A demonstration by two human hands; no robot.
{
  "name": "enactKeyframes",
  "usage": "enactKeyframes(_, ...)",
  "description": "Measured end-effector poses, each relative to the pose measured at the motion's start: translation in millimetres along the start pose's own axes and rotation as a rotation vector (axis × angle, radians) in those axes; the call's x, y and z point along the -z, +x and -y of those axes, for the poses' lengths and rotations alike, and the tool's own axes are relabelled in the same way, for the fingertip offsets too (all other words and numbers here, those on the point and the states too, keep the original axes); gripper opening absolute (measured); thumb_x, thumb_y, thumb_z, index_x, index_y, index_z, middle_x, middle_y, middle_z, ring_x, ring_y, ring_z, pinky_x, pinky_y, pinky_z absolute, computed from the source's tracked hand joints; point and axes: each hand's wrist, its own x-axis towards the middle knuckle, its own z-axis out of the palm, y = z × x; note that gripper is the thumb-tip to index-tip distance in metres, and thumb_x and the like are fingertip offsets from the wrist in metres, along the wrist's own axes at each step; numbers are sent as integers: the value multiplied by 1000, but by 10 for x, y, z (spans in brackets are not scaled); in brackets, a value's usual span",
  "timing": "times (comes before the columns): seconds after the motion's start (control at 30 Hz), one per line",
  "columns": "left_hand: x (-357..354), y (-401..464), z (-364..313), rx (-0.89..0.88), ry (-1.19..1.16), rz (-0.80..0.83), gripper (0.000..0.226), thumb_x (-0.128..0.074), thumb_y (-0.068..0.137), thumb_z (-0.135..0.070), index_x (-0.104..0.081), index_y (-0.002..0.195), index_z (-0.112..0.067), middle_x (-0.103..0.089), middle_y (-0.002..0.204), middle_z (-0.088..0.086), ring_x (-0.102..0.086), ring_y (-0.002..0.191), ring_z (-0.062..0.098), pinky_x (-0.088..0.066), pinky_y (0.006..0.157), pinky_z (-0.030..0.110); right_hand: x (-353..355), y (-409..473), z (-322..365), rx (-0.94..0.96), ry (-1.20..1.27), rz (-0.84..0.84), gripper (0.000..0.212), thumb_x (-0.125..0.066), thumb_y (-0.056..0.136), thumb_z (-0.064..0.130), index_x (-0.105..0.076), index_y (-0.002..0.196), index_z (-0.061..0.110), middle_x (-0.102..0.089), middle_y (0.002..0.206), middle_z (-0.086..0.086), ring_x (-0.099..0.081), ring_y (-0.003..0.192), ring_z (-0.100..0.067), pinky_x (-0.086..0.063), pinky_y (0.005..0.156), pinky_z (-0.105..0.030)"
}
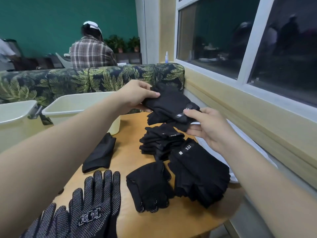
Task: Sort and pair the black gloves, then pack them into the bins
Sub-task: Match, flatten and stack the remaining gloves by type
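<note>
Two pale plastic bins stood at the far left edge of the round wooden surface [180,219]: the nearer bin [80,107] with a smooth rolled rim, and a second bin [15,117] to its left; what lay inside either could not be told, since only bare inner walls showed. Beyond the nearer bin's right side, both hands held a folded black glove bundle [169,103] above the surface. The left hand [135,96] pinched the bundle's far end between thumb and curled fingers, and the right hand [211,126] pinched the near end beside a small label. Below the bundle, to the right of the nearer bin, sat a stack of folded gloves [161,143] of soft knit cloth, and nearer still a thicker pile marked 5.11 [199,170]. Just beside that pile lay a fingerless glove with tiny dots [149,186]. In front of the nearer bin lay a flat, smooth black glove [101,153], and nearest the camera full-fingered gloves covered in white grip dots [94,208].
</note>
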Motion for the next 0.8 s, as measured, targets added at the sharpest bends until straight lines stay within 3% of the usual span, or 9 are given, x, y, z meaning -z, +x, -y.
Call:
enactKeyframes(0.17, 32, 352, 371, 75, -18, 12, 21, -81, 86, -12, -62, 77, -14, -58, 75, 6, -58, 55, 16, -51, 44, 24, -125, 274, -161, -48, -220, -39, 40, -82, 87, 24, -55, 112, 10, -74, 102, -9, -71, 59, -14, -59, 64, -28)
enactKeyframes(0.27, 46, 497, 503, 74, 29, 49, 26, -80, 86, -13, -59, 71, -13, -54, 71, 7, -54, 56, 16, -51, 45, 24, -183, 412, -219, -25, -361, -35, 38, -81, 87, 28, -57, 111, 10, -75, 86, -7, -68, 57, -14, -51, 60, -29)
enactKeyframes(0.37, 46, 608, 600, 106, 23, 74, 26, -81, 85, -14, -60, 70, -13, -56, 72, 7, -55, 56, 15, -51, 45, 22, -203, 520, -248, -49, -410, -39, 46, -80, 88, 30, -57, 121, 8, -75, 85, -8, -69, 56, -12, -51, 54, -24)
enactKeyframes(0.57, -37, 712, 861, 150, 24, 145, 33, -83, 83, -13, -62, 57, -16, -57, 57, 1, -52, 47, 11, -48, 44, 21, -203, 553, -224, -138, -471, 4, 38, -78, 90, 28, -55, 114, 10, -75, 77, -12, -65, 49, -12, -46, 53, -25)
enactKeyframes(0.8, -153, 758, 1075, 130, -11, 163, 32, -83, 83, -16, -62, 58, -18, -57, 56, -3, -50, 48, 10, -47, 46, 22, -143, 548, -161, -142, -703, 55, 37, -76, 91, 34, -53, 110, 12, -78, 76, -7, -50, 43, -11, -37, 51, -25)
